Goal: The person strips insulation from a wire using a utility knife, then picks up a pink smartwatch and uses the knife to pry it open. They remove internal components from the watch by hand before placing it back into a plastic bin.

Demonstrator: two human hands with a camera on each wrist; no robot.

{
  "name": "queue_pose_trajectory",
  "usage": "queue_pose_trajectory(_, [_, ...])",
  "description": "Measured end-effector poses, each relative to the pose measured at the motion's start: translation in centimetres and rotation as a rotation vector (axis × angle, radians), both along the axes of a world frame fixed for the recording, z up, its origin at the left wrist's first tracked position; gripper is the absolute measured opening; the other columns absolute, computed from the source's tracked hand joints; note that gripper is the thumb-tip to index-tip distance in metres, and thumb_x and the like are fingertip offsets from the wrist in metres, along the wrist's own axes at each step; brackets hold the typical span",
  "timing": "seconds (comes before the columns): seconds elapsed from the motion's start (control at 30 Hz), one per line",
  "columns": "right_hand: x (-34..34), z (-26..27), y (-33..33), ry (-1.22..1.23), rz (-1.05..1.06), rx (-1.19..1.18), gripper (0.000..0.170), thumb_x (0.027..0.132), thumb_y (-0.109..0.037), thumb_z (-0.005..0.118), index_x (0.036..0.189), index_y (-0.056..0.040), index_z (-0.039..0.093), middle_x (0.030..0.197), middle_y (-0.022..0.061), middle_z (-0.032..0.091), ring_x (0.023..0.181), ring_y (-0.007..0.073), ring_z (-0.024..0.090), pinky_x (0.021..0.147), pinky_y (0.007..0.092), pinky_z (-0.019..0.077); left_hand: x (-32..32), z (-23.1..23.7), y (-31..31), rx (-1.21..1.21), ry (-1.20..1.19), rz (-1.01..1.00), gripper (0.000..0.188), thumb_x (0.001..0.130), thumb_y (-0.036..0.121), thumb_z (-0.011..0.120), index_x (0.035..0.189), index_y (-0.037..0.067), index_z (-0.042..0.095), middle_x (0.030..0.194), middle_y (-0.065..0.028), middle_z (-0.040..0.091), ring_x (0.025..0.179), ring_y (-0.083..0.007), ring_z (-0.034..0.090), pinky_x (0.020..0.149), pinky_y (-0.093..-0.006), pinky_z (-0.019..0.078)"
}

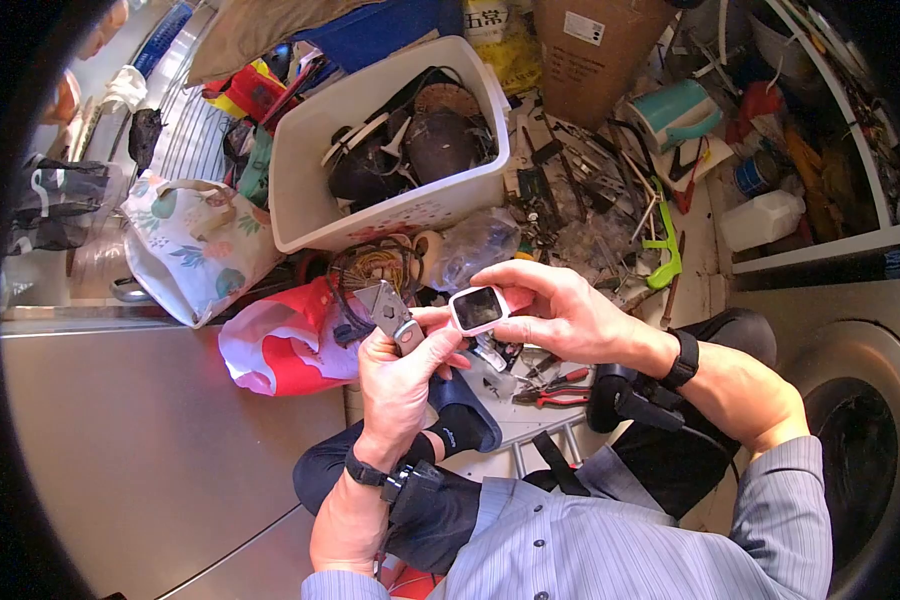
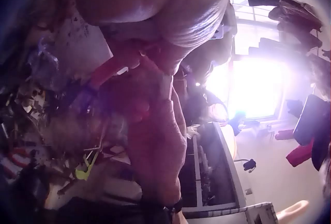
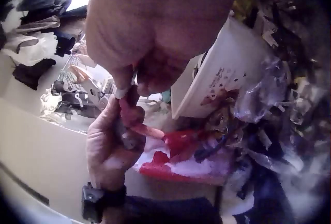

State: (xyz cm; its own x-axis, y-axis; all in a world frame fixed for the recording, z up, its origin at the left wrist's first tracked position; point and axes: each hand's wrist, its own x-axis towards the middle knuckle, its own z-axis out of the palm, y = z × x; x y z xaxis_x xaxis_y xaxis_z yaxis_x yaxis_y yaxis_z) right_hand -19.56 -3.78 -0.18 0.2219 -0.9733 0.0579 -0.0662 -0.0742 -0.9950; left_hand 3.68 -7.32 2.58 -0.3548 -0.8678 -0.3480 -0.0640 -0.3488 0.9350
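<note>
In the head view, my right hand (image 1: 582, 322) pinches a small square watch-like device (image 1: 478, 310) with a dark face and a pale pink rim. My left hand (image 1: 395, 388) grips a flat grey metal tool (image 1: 388, 308) with a rounded end, its exact kind unclear. Left fingertips also reach the device's near side, so both hands meet there. In the right wrist view the device is mostly hidden behind my right hand (image 3: 160, 27), with my left hand (image 3: 109, 146) below it. Glare and blur cover much of the left wrist view.
A white bin (image 1: 290, 190) of dusty items stands ahead, with a red-and-white bag (image 1: 290, 345) before it. Red-handled pliers (image 1: 555, 397) lie on the floor beyond my lap. Scattered tools and a lime-green frame (image 1: 667, 250) are at right, near a washing machine (image 1: 830, 350).
</note>
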Motion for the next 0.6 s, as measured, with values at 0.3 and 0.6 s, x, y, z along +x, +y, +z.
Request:
queue_pose_trajectory(0.3, [0.4, -0.9, 0.1, -0.085, -0.011, 0.028, 0.042, 0.094, -0.012, 0.074, 0.131, 0.0021, 0.057, 0.105, 0.0109, 0.074, 0.096, 0.0124, 0.068, 0.086, 0.0308, 0.0560, -0.3, 0.1, 0.0, 0.007, -0.019, 0.025, 0.024, 0.094, 0.013, 0.075, 0.115, 0.002, 0.069, 0.092, -0.0076, 0.075, 0.071, -0.0184, 0.074, 0.058, -0.0237, 0.0492])
queue_pose_trajectory(0.6, [-0.2, -0.2, -0.1, -0.181, 0.105, 0.321, 0.047, 0.097, -0.027, 0.071, 0.131, 0.0026, 0.061, 0.085, 0.0035, 0.066, 0.078, 0.0093, 0.062, 0.069, 0.0273, 0.0505, -0.8, 0.8, 0.3, 0.116, 0.067, 0.062, 0.027, 0.096, 0.013, 0.074, 0.117, -0.003, 0.068, 0.084, -0.0064, 0.070, 0.070, -0.0142, 0.069, 0.058, -0.0274, 0.0591])
